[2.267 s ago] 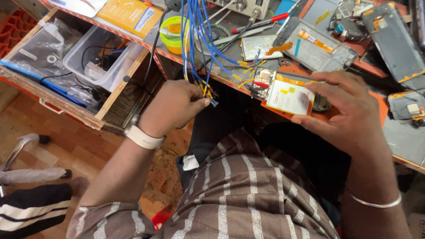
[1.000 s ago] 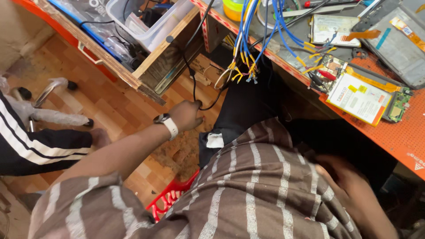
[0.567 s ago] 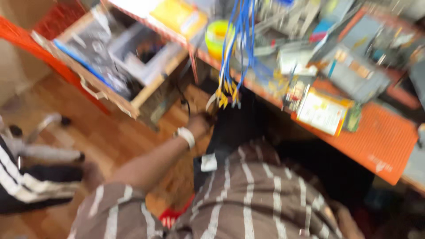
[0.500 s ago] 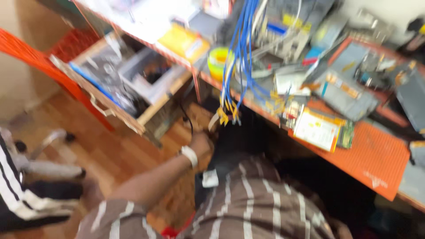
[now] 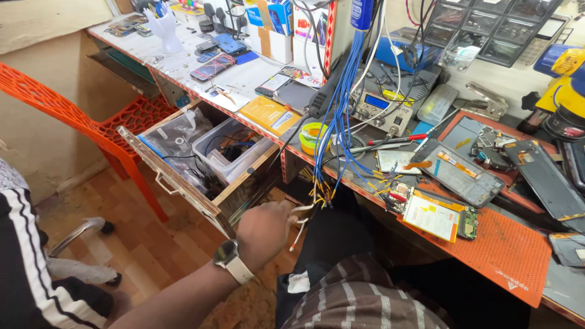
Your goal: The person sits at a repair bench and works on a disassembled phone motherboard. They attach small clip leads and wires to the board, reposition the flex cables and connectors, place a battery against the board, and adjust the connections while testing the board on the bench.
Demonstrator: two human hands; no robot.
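Your left hand (image 5: 263,226) sits low in front of the desk (image 5: 183,64), just below its front edge, with a pale-strapped watch (image 5: 230,258) on the wrist. Its fingers are closed in a pinch on a thin white wire (image 5: 300,218) that dangles from the loose ends of a bundle of blue wires (image 5: 340,116); that bundle hangs down from above the desk and fans out into yellow-tipped ends right beside your fingertips. Your right hand is out of view, so I cannot tell whether it is open or closed. Just left of your hand an open wooden drawer (image 5: 183,186) juts out, holding clear plastic bags and a clear plastic box (image 5: 230,152) of cables. On the desk beyond the wire ends lie an opened phone with a yellow-labelled battery (image 5: 434,216) on an orange work mat (image 5: 503,256), a yellow-green roll of tape (image 5: 313,137) and a grey bench instrument (image 5: 379,111) with a small blue display. An orange plastic chair (image 5: 79,106) stands to the left, and another person's dark, white-striped sleeve (image 5: 24,256) shows at the lower left edge.
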